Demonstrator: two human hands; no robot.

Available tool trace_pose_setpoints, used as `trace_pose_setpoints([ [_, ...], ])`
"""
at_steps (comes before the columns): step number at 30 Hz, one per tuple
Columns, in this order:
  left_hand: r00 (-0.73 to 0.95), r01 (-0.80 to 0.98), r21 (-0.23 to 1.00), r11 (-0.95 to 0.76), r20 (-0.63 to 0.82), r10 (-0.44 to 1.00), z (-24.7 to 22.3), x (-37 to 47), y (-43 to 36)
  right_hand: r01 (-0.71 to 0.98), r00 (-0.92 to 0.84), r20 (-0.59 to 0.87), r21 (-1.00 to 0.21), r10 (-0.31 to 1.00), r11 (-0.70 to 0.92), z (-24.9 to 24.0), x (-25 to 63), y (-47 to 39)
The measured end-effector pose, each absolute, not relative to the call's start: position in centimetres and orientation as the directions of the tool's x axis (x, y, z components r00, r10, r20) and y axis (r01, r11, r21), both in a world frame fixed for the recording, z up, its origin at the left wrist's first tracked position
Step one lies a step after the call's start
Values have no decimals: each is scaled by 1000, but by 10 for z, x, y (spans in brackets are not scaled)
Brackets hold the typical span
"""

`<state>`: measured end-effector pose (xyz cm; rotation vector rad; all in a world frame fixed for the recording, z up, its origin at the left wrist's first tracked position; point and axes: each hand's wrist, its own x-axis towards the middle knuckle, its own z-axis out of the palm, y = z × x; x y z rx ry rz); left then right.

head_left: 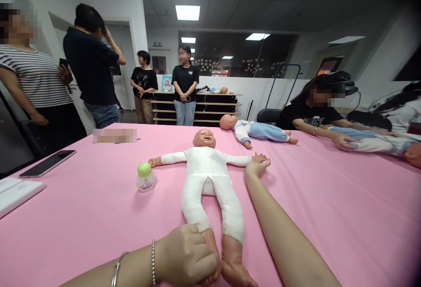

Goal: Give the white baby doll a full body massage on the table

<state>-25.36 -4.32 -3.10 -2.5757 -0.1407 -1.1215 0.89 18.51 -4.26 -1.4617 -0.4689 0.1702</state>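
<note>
A baby doll (207,164) with a white cloth body lies on its back, its arms spread out and its feet towards me. My left hand (189,256) is wrapped round the doll's foot at the near left, with the knuckles up. Out at the doll's arm on the right, my right hand (258,168) is at the doll's small hand, fingers curled beside and under it; its grip is partly hidden. A small bottle (146,182) with a green cap stands by the doll's other hand.
A pink cloth (108,217) covers the table. At left lie a phone (49,163) and a white box (19,195). Another doll (259,130) in blue and white lies beyond. At right a person (319,107) handles a dressed doll (371,140). Several people stand behind.
</note>
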Motion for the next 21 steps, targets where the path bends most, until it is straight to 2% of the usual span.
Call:
trace_pose_setpoints([
  [7,779,263,-257,-930,625,47,-38,-252,-44,195,941,158,-976,299,-98,-35,7,179],
  [13,774,255,-291,-922,633,14,-41,-250,-43,238,924,171,-957,341,-164,-35,8,173],
  [15,746,234,-258,-937,666,3,-37,-253,-44,247,917,169,-952,361,-182,-34,9,172],
  [17,681,207,-154,-966,732,29,-31,-258,-44,239,915,154,-951,372,-196,-32,10,173],
  [18,618,225,-70,-972,781,87,-28,-262,-42,229,915,140,-952,378,-201,-30,12,172],
  [19,527,271,51,-961,828,193,-25,-266,-39,216,916,124,-954,383,-208,-28,13,170],
  [21,236,384,398,-833,830,505,-20,-273,-24,248,880,127,-944,458,-216,-23,17,158],
])
